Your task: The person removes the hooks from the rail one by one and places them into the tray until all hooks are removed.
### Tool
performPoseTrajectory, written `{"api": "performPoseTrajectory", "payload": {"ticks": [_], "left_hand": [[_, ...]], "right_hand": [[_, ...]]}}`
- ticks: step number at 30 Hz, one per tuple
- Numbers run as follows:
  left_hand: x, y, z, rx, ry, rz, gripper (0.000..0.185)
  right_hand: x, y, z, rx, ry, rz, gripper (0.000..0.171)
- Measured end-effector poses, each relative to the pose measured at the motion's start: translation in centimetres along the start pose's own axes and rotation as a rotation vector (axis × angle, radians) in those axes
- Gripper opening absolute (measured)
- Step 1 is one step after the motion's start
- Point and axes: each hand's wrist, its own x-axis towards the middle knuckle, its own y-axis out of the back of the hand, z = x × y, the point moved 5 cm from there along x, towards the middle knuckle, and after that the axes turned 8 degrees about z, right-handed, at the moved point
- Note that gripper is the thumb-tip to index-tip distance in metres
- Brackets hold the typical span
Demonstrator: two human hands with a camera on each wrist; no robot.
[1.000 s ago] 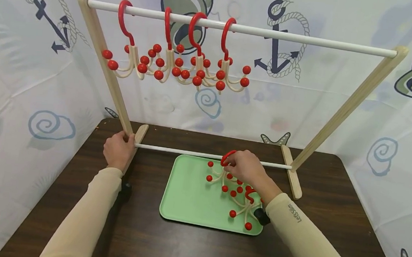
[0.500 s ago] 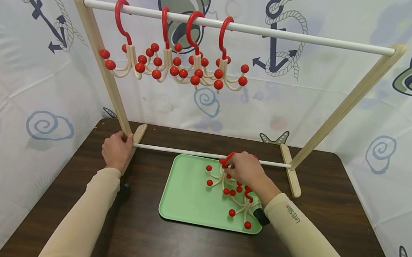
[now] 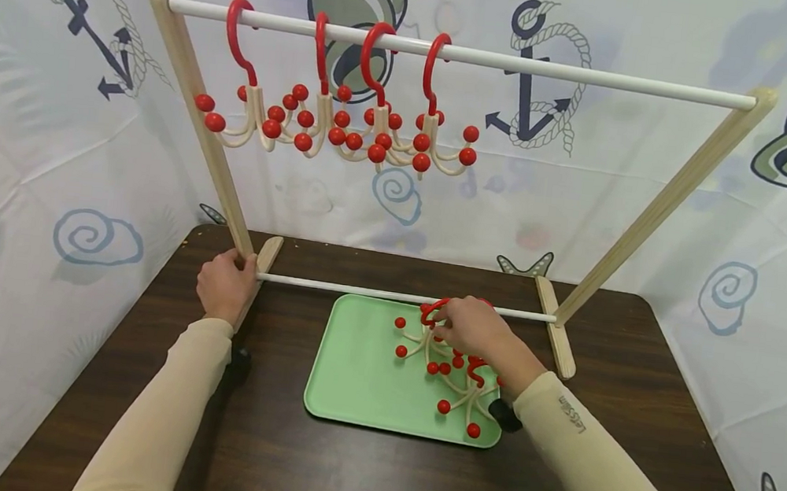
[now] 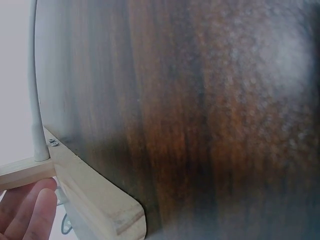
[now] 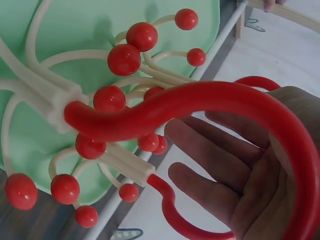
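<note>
Near edge: two sleeved forearms over the dark desk. Right hand has its fingers curled around the red hook of a hanger with red-balled prongs, low over the green tray. A second hanger lies on the tray beside it. Right wrist view shows the hook crossing the palm, which the head view hides. Left hand grips the wooden rack at its post's foot; left wrist view shows only fingertips against the base. Farther up, four hangers hang from the top rail.
</note>
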Motion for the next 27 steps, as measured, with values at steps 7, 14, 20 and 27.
{"api": "performPoseTrajectory", "payload": {"ticks": [7, 14, 20, 27], "left_hand": [[0.0, 0.0, 0.2, -0.001, -0.002, -0.002, 0.035], [-0.1, 0.2, 0.3, -0.005, 0.002, -0.001, 0.034], [-0.1, 0.2, 0.2, -0.002, -0.002, -0.005, 0.036], [-0.1, 0.2, 0.2, -0.006, -0.010, -0.004, 0.035]], "right_hand": [[-1.6, 1.6, -0.2, 0.006, 0.052, 0.037, 0.024], [-3.8, 4.3, -0.6, 0.036, 0.075, 0.067, 0.027], [-4.9, 8.1, -1.5, 0.058, 0.062, 0.139, 0.030], [-5.0, 13.7, -3.8, 0.082, 0.137, 0.345, 0.024]]}}
